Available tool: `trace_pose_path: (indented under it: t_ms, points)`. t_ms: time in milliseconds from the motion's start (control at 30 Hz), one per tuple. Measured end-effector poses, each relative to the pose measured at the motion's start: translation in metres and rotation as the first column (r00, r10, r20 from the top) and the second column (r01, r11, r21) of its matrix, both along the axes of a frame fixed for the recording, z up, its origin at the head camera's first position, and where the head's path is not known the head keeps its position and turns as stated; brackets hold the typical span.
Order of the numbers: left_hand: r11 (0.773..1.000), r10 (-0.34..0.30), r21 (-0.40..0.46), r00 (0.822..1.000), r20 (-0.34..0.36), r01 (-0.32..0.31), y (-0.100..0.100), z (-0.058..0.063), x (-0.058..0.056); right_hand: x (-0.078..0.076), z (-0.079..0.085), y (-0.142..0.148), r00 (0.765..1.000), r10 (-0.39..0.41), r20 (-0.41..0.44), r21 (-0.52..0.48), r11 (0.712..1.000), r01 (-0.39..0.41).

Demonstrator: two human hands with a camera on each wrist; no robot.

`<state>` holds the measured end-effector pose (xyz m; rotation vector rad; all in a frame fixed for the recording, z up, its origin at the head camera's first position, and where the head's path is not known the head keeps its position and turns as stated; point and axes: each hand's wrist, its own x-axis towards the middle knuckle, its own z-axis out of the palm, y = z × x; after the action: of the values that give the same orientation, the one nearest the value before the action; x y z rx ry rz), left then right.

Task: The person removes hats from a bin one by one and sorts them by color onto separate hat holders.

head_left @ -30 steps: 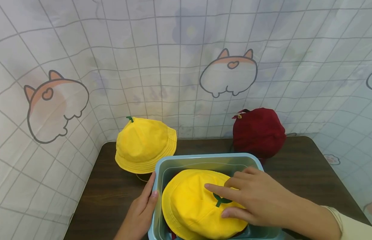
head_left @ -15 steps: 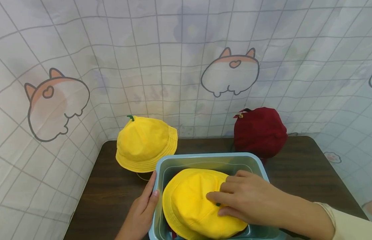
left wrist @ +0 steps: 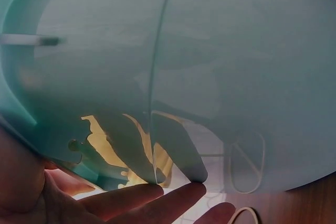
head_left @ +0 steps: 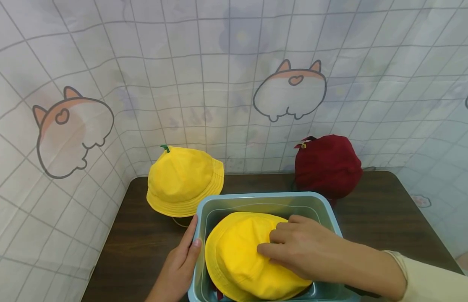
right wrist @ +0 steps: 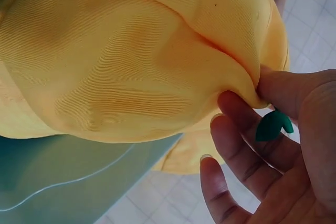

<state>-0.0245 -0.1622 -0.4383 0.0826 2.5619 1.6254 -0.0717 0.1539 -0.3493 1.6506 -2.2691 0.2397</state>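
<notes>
A yellow bucket hat (head_left: 237,256) lies in a light-blue plastic bin (head_left: 256,195), crown up. My right hand (head_left: 303,247) pinches the top of its crown between thumb and index finger. In the right wrist view, the cloth bunches at that pinch, and a green leaf-shaped sprout (right wrist: 269,126) sticks out under the thumb. The other fingers of that hand are clear of the cloth. My left hand (head_left: 177,264) rests against the bin's left side, its thumb tip at the rim. The left wrist view shows straight fingers (left wrist: 173,203) with tips touching the glossy outer wall.
Another yellow bucket hat (head_left: 182,180) stands behind the bin at the left. A dark red cloth hat or bag (head_left: 327,167) stands at the back right. Both are on a dark wooden table (head_left: 124,247). A gridded curtain (head_left: 226,84) closes off the back and sides.
My right thumb and index finger have closed from a spread pose onto the hat's crown, covering the green sprout in the head view. The left hand stays at the bin's side.
</notes>
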Motion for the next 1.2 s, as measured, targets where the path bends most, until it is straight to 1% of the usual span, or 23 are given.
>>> trace_pose_path:
  t_ms: [100,267,533,833,1000,1200]
  points:
    - [1.000,0.001,-0.011,1.000,-0.006,-0.002,0.000,0.000,0.000,-0.001,0.001,-0.001,1.000,0.011,0.001,-0.024,1.000,-0.011]
    - [1.000,0.000,-0.028,1.000,0.001,0.001,0.000,0.000,-0.001,-0.001,0.009,-0.001,1.000,-0.002,0.007,-0.037,0.999,0.002]
    - [1.000,-0.003,-0.014,1.000,0.028,0.004,0.000,0.001,-0.001,-0.001,0.017,0.001,1.000,-0.020,0.023,-0.073,0.997,0.022]
    - [1.000,-0.009,-0.026,0.999,0.036,0.010,0.000,0.003,-0.001,-0.004,0.025,0.001,0.999,-0.021,0.037,-0.096,0.995,0.024]
    - [1.000,-0.005,-0.017,0.999,0.049,0.006,0.000,0.003,-0.001,-0.006,0.029,0.003,0.999,-0.021,0.042,-0.112,0.993,0.025]
    - [1.000,-0.001,-0.021,0.999,0.054,0.002,-0.001,0.003,-0.002,-0.009,0.033,0.004,0.998,-0.025,0.062,-0.149,0.988,0.034]
